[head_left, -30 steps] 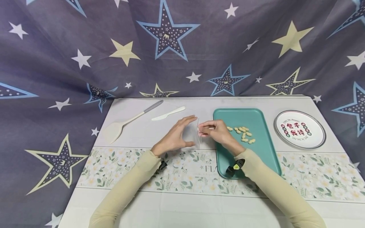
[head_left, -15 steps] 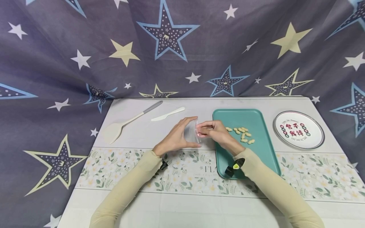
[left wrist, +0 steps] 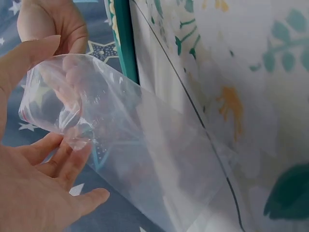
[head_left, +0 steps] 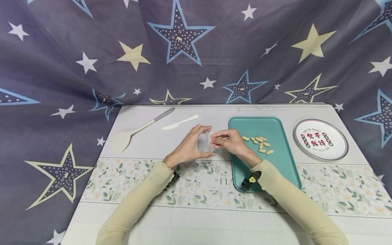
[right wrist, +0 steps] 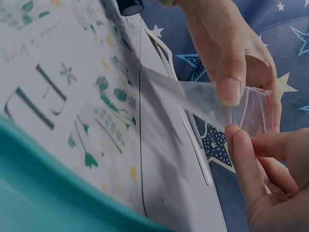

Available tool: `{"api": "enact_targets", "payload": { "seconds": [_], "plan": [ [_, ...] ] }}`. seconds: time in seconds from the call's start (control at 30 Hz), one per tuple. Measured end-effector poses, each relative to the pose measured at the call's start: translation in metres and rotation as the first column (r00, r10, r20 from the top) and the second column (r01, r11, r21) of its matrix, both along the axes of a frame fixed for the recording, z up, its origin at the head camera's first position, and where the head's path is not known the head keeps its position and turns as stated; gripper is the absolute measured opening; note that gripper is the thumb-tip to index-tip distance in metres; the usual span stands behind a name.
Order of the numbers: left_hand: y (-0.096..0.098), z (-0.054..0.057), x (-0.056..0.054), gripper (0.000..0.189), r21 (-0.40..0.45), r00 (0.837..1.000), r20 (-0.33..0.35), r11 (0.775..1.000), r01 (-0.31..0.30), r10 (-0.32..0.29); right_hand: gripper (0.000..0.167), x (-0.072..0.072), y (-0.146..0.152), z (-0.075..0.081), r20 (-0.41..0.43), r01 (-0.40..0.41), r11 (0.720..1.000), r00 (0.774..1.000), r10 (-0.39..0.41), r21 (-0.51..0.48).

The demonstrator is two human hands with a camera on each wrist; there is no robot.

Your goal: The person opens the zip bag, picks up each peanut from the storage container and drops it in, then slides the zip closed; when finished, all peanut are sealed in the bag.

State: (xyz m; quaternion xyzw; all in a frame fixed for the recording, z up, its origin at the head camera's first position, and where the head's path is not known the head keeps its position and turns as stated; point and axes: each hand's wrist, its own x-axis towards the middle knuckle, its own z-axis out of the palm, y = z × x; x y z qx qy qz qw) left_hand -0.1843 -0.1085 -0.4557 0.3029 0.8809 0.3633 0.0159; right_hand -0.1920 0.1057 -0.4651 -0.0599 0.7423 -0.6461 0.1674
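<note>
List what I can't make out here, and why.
Head view: end of the printed word, covered by the green tray.
Head view: fine lettering on the plate, too small to read.
Left wrist view: lower end of the clear bag, cut off by the bottom edge.
Right wrist view: most of the tray, cut off by the left and bottom edges.

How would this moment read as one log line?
left hand: holds clear bag; right hand: pinches clear bag; peanuts: on tray; plate: beside tray

Cream spoon (head_left: pixel 123 139) with grey handle, white knife (head_left: pixel 180 122) beside it, round printed plate (head_left: pixel 338 147) at right of tabletop (head_left: pixel 196 224), star-patterned fabric backdrop (head_left: pixel 101 34) behind
</note>
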Motion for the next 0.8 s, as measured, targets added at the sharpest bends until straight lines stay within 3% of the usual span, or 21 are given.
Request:
{"api": "enact_targets", "payload": {
  "seconds": [0.27,0.5,0.8],
  "plan": [
    [-0.001,-0.0014,0.0007,0.088,-0.048,0.997,-0.069,0.999,-0.023,0.02,0.021,0.0,0.0021,0.0011,-0.141,0.01,0.99,0.99,0.011,0.144],
    [-0.0017,-0.0037,0.0004,0.087,-0.065,0.997,-0.07,0.997,-0.035,0.03,0.016,0.0013,0.0047,0.0032,-0.293,0.03,0.964,0.955,0.051,0.263],
    [-0.0023,-0.0072,-0.0017,0.086,-0.061,0.998,-0.061,0.998,-0.033,0.029,0.015,0.0013,0.0075,0.0064,-0.346,0.025,0.947,0.934,0.092,0.319]
  ]
}}
